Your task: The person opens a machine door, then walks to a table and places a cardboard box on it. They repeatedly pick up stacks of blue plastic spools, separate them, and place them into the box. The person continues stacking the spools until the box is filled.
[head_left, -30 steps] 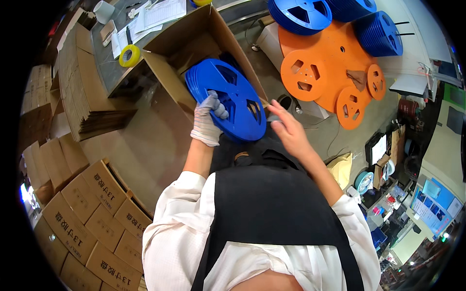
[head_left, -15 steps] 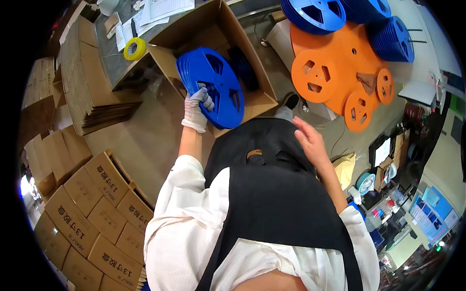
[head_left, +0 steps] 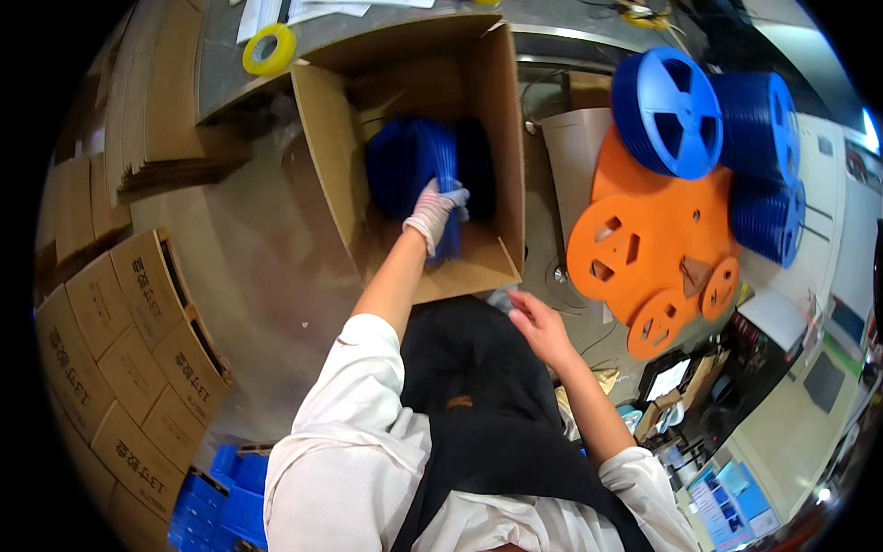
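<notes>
My left hand [head_left: 437,212], in a pale glove, is closed on a stack of blue plastic reels [head_left: 441,152] inside a cardboard box [head_left: 326,147]. The stack stands on edge and is slightly blurred. More blue reel surface [head_left: 391,170] shows to its left in the box, and dark, shaded reels [head_left: 478,166] sit on the right. Whether the blue surface at left belongs to the held stack, I cannot tell. Bare and holding nothing, my right hand [head_left: 541,327] hovers beside the box's near right corner with its fingers stretched out.
Right of the box, an orange board [head_left: 644,212] carries orange discs [head_left: 607,247] and stacks of blue reels [head_left: 667,115]. A yellow tape roll [head_left: 269,50] lies on the grey table [head_left: 221,69]. Flattened cardboard [head_left: 170,101], stacked cartons [head_left: 129,340] and a blue pallet [head_left: 216,501] stand at left.
My left hand has brought the blue reels inside the box and turned them edge-up. My right hand has shifted left and down in the picture. The whole view has swung too.
</notes>
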Motion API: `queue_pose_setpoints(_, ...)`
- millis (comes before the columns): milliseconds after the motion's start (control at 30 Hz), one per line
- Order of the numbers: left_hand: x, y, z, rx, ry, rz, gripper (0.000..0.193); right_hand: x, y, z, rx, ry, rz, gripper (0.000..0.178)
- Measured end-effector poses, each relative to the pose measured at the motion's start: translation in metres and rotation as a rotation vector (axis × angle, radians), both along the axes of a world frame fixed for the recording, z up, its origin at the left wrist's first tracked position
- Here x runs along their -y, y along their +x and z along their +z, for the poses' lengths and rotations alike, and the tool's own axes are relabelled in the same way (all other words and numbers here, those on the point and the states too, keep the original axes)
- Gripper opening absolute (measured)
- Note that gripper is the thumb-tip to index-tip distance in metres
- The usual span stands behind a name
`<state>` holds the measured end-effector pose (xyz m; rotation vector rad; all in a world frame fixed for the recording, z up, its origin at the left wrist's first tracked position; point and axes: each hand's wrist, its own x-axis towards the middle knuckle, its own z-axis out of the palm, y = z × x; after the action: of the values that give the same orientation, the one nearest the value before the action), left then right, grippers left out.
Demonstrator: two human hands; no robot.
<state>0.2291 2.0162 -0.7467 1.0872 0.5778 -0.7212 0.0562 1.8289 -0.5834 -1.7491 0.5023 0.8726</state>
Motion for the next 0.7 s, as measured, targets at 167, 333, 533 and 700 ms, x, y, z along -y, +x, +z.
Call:
queue_pose_setpoints(167, 0.009, -0.007, -0.022, -0.090, -0.157, -0.016, 0.033, -0.025, 0.075, -0.149, 0.084, 0.207, -0.168, 0.079)
queue_pose_setpoints(333, -0.034, -0.022, -0.062, -0.112, -0.172, 0.303, 0.018, -0.079, 0.111, -0.207, 0.187, 0.252, -0.123, 0.079)
queue_pose_setpoints(533, -0.116, -0.019, -0.101, -0.133, -0.758, 0.624, 0.017, -0.089, 0.074, -0.241, 0.172, 0.103, -0.159, 0.065)
queue_pose_setpoints(700, -0.126, -0.028, -0.106, 0.020, -0.769, 0.526, 0.023, -0.056, 0.079, -0.267, 0.064, 0.145, -0.406, 0.053)
